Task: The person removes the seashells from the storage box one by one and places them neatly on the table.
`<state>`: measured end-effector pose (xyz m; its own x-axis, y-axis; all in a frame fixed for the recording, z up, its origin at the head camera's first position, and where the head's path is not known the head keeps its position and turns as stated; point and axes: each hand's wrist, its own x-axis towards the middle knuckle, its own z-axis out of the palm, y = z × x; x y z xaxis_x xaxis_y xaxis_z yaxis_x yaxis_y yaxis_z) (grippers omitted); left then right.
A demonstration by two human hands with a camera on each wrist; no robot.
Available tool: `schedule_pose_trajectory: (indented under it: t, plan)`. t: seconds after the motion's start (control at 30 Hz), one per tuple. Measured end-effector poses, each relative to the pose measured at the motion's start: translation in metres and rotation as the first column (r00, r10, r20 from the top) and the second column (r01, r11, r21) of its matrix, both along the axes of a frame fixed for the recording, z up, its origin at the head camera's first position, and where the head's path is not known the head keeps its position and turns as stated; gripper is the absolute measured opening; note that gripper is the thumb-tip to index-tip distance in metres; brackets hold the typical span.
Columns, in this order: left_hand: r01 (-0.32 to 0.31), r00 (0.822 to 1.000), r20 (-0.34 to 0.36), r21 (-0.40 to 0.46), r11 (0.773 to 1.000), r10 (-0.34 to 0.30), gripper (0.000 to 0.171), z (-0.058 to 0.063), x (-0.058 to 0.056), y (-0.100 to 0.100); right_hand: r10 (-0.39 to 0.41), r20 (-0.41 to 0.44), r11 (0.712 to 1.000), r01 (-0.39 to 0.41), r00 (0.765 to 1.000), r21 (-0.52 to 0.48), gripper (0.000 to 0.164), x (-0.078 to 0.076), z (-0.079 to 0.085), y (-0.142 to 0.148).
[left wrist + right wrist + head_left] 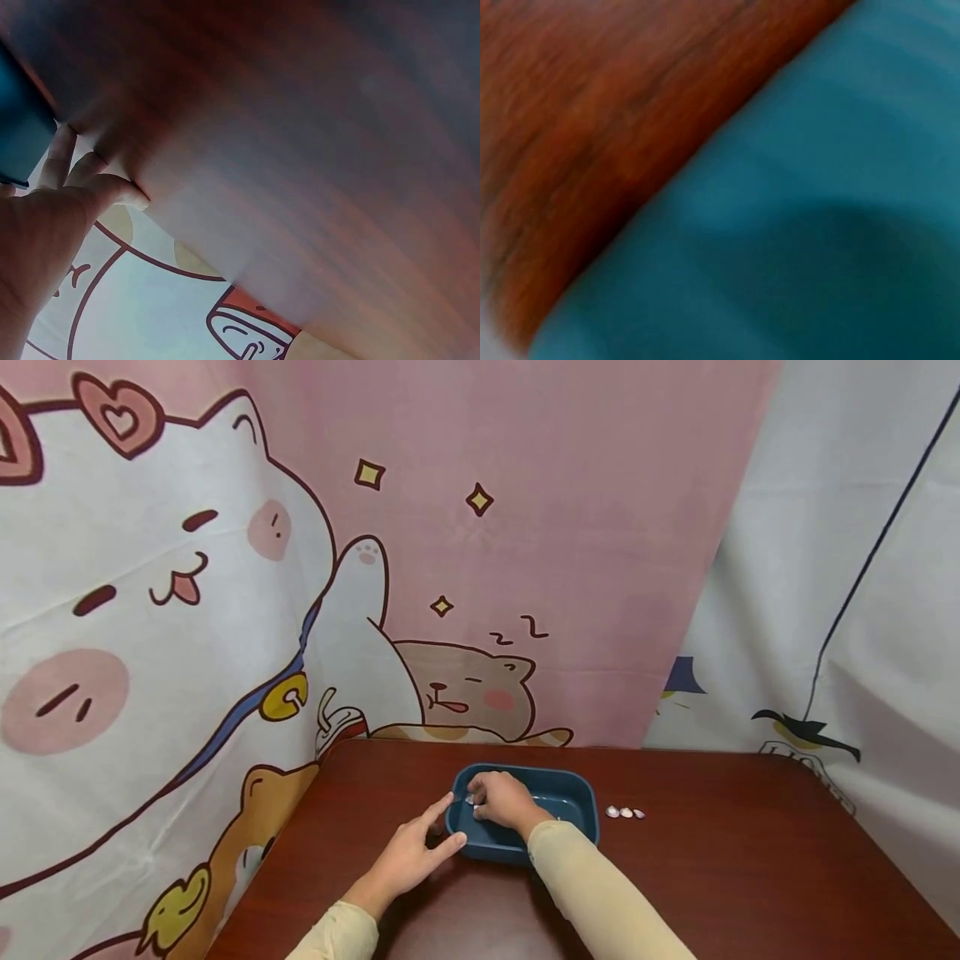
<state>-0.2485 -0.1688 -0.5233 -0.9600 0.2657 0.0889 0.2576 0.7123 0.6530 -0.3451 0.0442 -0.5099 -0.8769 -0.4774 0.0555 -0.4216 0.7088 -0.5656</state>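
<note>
A dark blue plastic basin (491, 850) sits on the table. My right hand (506, 800) reaches down inside its left part, fingers bent. Small pale seashells (470, 799) show by those fingertips; whether one is pinched I cannot make out. My left hand (408, 856) is at the basin's left end, thumb and forefinger spread at the rim. In the left wrist view, the left fingers (56, 161) extend beside the basin wall (19, 124). The right wrist view is blurred, filled by the basin's blue surface (795, 172), with no fingers visible.
Three small seashells (626, 812) lie in a row on the reddish-brown table (720, 860), right of the basin. Behind the table hangs a pink and white cloth (585, 568) printed with cartoon cats.
</note>
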Motion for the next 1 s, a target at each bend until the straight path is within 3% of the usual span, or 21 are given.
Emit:
schedule_pose_trajectory:
  t: [0.13, 0.27, 0.43, 0.57, 0.8, 1.0]
  plan:
    - [0.01, 1.0, -0.001, 0.006, 1.0, -0.01, 0.083, -0.001, 0.001, 0.001, -0.017, -0.087, 0.996, 0.025, 0.996, 0.088, 0.026, 0.002, -0.004, -0.007]
    - [0.012, 1.0, -0.005, 0.001, 1.0, -0.012, 0.083, -0.003, 0.0, 0.003, -0.01, -0.125, 0.993, 0.024, 0.992, 0.115, 0.022, 0.003, -0.006, -0.009]
    - [-0.002, 0.999, 0.044, 0.01, 1.0, 0.001, 0.081, 0.003, -0.002, 0.003, 0.024, -0.079, 0.996, -0.017, 0.997, 0.091, 0.026, 0.007, 0.003, 0.001]
    - [-0.023, 0.996, 0.082, 0.024, 0.999, 0.021, 0.081, 0.01, -0.001, 0.004, 0.014, -0.064, 0.995, -0.007, 0.998, 0.099, 0.027, 0.007, 0.007, 0.01]
    - [-0.058, 0.986, 0.158, 0.051, 0.997, 0.049, 0.082, 0.017, 0.005, 0.006, -0.087, -0.02, 0.991, 0.089, 0.996, 0.104, 0.032, 0.007, 0.005, 0.014]
    - [-0.071, 0.983, 0.177, 0.069, 0.995, 0.058, 0.083, 0.021, 0.006, 0.005, -0.154, 0.008, 0.983, 0.153, 0.988, 0.101, 0.031, 0.013, 0.009, 0.009]
